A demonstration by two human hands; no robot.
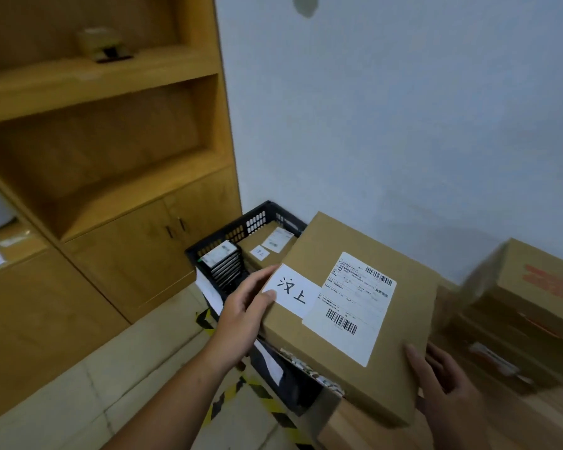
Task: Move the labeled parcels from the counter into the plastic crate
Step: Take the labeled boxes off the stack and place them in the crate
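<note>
**Parcel held over the crate, drop risk at the near corner**

Parcel (348,306) is a flat brown cardboard box carried between both our hands, tilted, hanging just above and in front of the black plastic crate (241,228). Left hand (244,316) clamps the left edge, thumb lying on the small handwritten white label (291,292). Right hand (446,381) grips the near right corner, thumb on top, fingers underneath mostly hidden.

Risks, as we judge them: the box is wide against the crate opening, so an edge could catch on the rim and tip it. The crate already holds a labeled box (267,246) and a stack of small flat items (223,266), so it may land crooked on those. The right-hand hold looks thin; a slip there drops that corner.

Looks: clean, square, uncrushed, with a large barcode shipping label (351,306) on top. More boxes (520,303) sit to the right, blurred.
</note>
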